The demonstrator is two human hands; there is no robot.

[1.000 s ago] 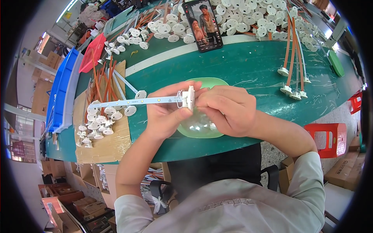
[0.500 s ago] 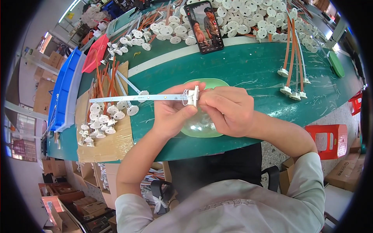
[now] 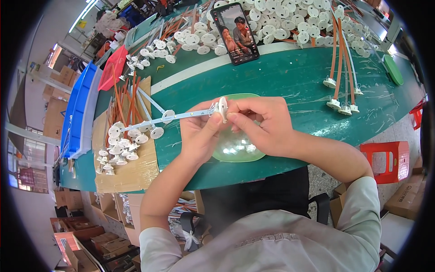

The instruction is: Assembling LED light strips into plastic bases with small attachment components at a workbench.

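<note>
Above the bench [image 3: 294, 70], near the middle of its front edge, I see the left hand [image 3: 197, 136], its grip clasping an LED strip [image 3: 192, 114] by its white end disc [image 3: 222, 107]. The right hand [image 3: 267, 120] touches the disc; whether that grip pinches anything, I cannot tell.

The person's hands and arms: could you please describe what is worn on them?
The left hand and right hand are without gloves; no ring or watch is visible. Both forearms are uncovered. The loose, light grey sleeves end near the elbows.
</note>
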